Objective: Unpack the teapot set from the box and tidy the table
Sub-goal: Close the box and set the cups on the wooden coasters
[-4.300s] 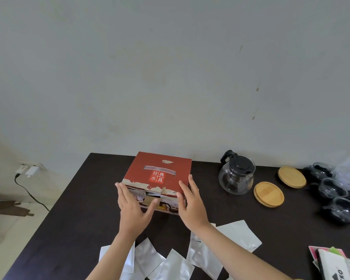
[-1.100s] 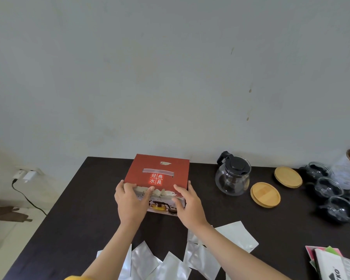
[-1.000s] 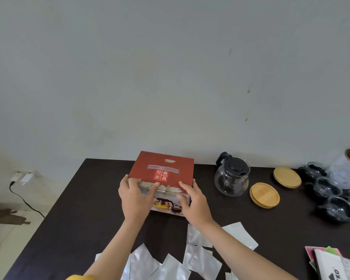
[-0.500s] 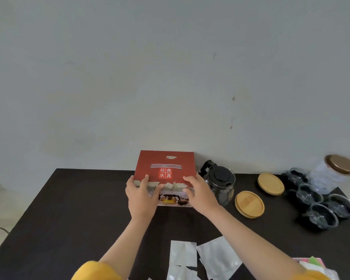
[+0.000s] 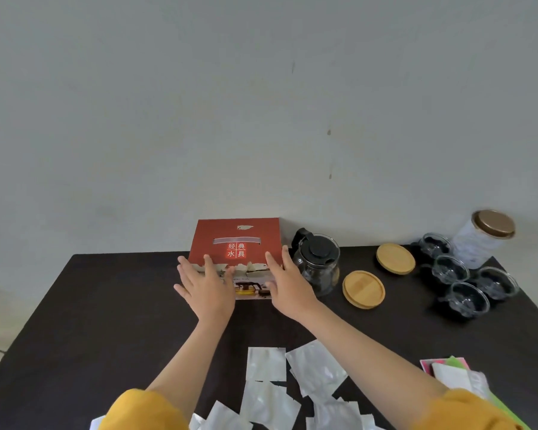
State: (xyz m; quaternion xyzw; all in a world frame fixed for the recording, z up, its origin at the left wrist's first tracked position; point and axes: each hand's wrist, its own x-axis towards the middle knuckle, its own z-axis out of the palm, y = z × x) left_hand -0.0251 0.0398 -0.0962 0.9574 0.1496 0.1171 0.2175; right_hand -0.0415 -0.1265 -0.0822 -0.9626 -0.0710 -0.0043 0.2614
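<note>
A closed red box point(image 5: 235, 243) with Chinese characters stands at the back of the dark table point(image 5: 106, 321), against the wall. My left hand point(image 5: 207, 287) has its fingers spread flat against the box's front face. At the box's front right corner my right hand point(image 5: 288, 282) also lies flat with fingers apart. Neither hand grips the box. Just right of the box stands a glass teapot point(image 5: 317, 263) with a black lid. Several small glass cups point(image 5: 466, 279) are grouped at the far right.
Two round wooden lids point(image 5: 363, 288) point(image 5: 395, 257) lie between the teapot and the cups. A glass jar point(image 5: 482, 238) with a bronze lid stands at the back right. Several silver foil packets point(image 5: 292, 383) are scattered near me. A pink and green pack point(image 5: 448, 367) lies at the right.
The box has slid away from me to the wall, beside the teapot. Both hands went from holding its front edge to resting flat with fingers spread.
</note>
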